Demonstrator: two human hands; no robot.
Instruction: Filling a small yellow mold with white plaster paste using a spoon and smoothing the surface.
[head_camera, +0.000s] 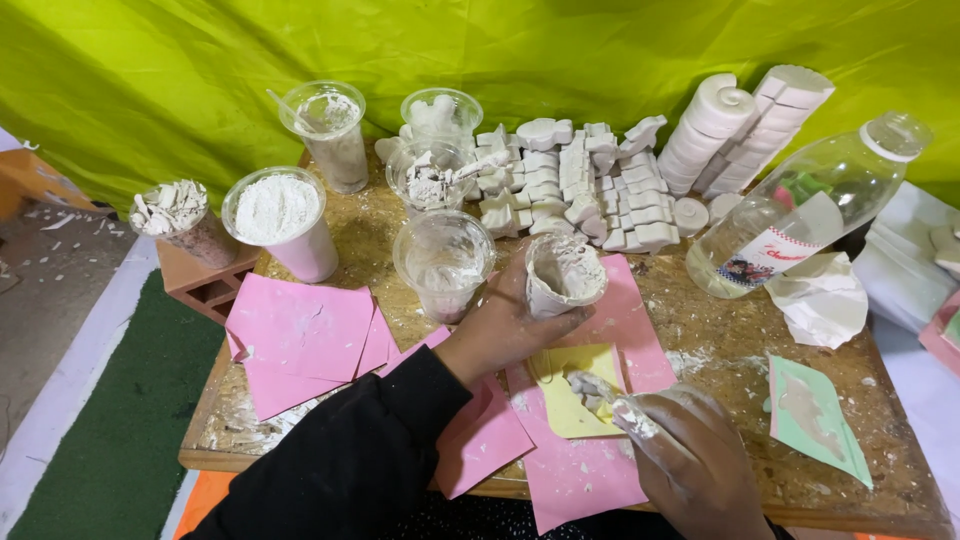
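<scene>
L hand (505, 325) grips paste cup (563, 275), tilted. R hand (690, 455) fingers pinch white lump (592, 388) over yellow sheet (575, 400). Many casts (580, 190) done at bench (740, 350) rear; paste remains.

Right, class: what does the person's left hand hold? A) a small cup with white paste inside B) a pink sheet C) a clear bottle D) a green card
A: the left hand is wrapped around a small cup smeared with white paste, while the bottle lies untouched at the right.
</scene>
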